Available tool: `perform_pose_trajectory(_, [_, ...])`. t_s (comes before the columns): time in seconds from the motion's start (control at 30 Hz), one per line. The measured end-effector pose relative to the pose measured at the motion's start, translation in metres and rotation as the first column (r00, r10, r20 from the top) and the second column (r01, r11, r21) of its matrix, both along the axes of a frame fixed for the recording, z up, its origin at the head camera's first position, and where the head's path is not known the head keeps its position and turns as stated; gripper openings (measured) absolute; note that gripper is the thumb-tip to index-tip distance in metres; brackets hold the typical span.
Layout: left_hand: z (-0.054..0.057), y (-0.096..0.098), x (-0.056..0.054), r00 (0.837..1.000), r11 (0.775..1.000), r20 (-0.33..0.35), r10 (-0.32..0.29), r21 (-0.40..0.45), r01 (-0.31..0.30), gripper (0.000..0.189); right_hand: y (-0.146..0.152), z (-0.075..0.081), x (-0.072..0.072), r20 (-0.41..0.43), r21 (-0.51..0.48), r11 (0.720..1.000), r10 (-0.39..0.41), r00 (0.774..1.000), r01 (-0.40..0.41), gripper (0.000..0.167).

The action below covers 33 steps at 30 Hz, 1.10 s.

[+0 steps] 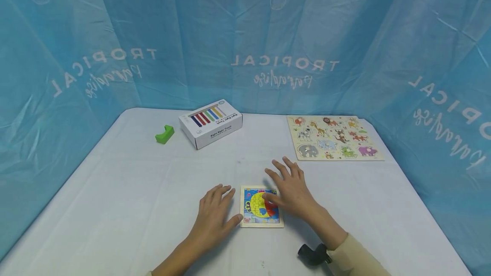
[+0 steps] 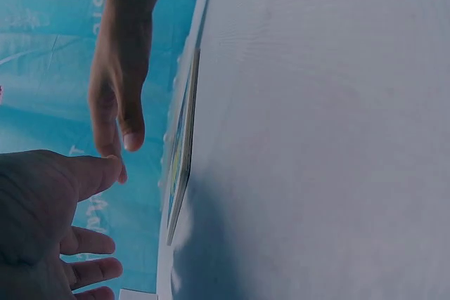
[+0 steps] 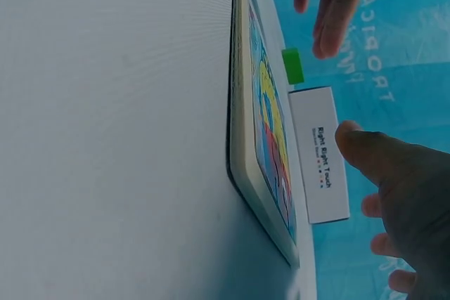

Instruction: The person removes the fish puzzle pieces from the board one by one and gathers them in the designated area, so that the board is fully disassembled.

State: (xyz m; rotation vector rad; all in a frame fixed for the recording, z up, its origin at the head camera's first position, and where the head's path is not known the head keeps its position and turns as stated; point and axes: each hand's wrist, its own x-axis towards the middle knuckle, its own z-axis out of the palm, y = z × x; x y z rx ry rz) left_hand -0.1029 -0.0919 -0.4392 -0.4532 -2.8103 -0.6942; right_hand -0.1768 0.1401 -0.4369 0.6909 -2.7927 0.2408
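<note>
I see left hand (image 1: 213, 217) and right hand (image 1: 294, 191) spread, overlapping picture puzzle (image 1: 254, 208) in head view, wrist views show a gap, animal board (image 1: 332, 138) in head view only

On the surface (image 1: 134, 208), one small square puzzle (image 1: 257, 210) and one larger animal puzzle (image 1: 325, 138) are counted, two puzzles in all. One white box (image 1: 212, 123), one green block (image 1: 164, 135) and one blue curtain (image 1: 203, 29) are recorded.
</note>
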Motion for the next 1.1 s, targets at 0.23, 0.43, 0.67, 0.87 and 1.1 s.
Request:
perform_pose_trajectory(0.23, [-0.003, 0.005, 0.001, 1.000, 0.999, -0.018, -0.009, 0.036, 0.010, 0.056, -0.006, -0.001, -0.002, 0.012, 0.002, 0.999, 0.044, 0.999, -0.044, 0.067])
perform_pose_trajectory(0.43, [-0.006, 0.008, 0.002, 0.999, 0.996, -0.024, -0.035, 0.076, 0.037, 0.050, -0.010, -0.001, -0.003, 0.070, -0.020, 0.996, 0.083, 0.994, -0.081, 0.063])
perform_pose_trajectory(0.67, [-0.010, 0.011, 0.003, 0.999, 0.993, 0.001, -0.054, 0.101, 0.054, 0.045, -0.014, -0.001, -0.006, 0.094, -0.067, 0.986, 0.157, 0.983, -0.151, 0.054])
perform_pose_trajectory(0.87, [-0.013, 0.012, 0.002, 0.998, 0.994, -0.001, -0.062, 0.088, 0.061, 0.041, -0.019, -0.002, -0.009, 0.141, -0.076, 0.979, 0.200, 0.969, -0.191, 0.048])
perform_pose_trajectory(1.1, [-0.015, 0.014, 0.001, 0.998, 0.995, 0.002, -0.061, 0.082, 0.060, 0.039, -0.024, -0.002, -0.014, 0.193, -0.058, 0.979, 0.204, 0.960, -0.196, 0.042])
